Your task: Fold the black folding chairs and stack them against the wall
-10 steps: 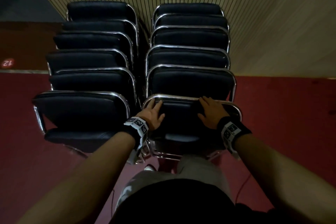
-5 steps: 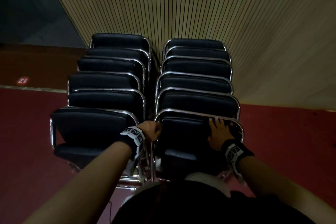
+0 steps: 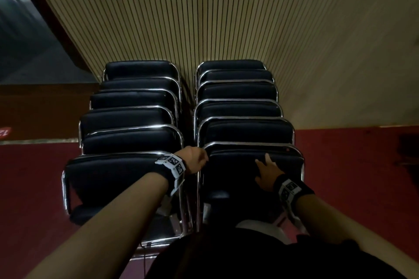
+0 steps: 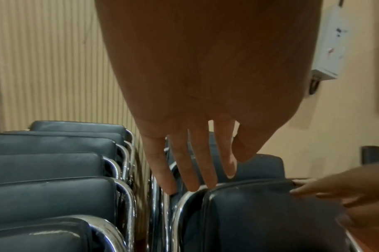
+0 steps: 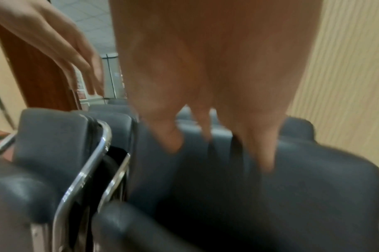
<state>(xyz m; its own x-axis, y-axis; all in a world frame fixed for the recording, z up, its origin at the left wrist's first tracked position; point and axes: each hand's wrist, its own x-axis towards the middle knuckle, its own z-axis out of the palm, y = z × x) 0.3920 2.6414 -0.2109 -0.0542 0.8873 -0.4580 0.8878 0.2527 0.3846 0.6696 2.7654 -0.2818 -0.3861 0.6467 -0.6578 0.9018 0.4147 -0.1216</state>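
Observation:
Two rows of folded black chairs with chrome frames lean against the slatted wall (image 3: 204, 18). The nearest chair of the right row (image 3: 238, 179) stands just in front of me, also seen in the left wrist view (image 4: 259, 213) and blurred in the right wrist view (image 5: 292, 187). My left hand (image 3: 195, 162) is at its top left corner; its straight fingers (image 4: 192, 184) point down and touch the chrome rail. My right hand (image 3: 265, 171) lies on the backrest pad with fingers extended (image 5: 216, 145), holding nothing.
The left row's nearest chair (image 3: 108, 176) stands close beside my left arm. Red carpet (image 3: 351, 176) spreads to both sides, with a dark object (image 3: 408, 149) at the far right. A white box (image 4: 328, 42) hangs on the side wall.
My left hand has shifted from the backrest pad to the chair's top left frame corner. My right hand has slid lower on the pad. The view has tilted up toward the wall.

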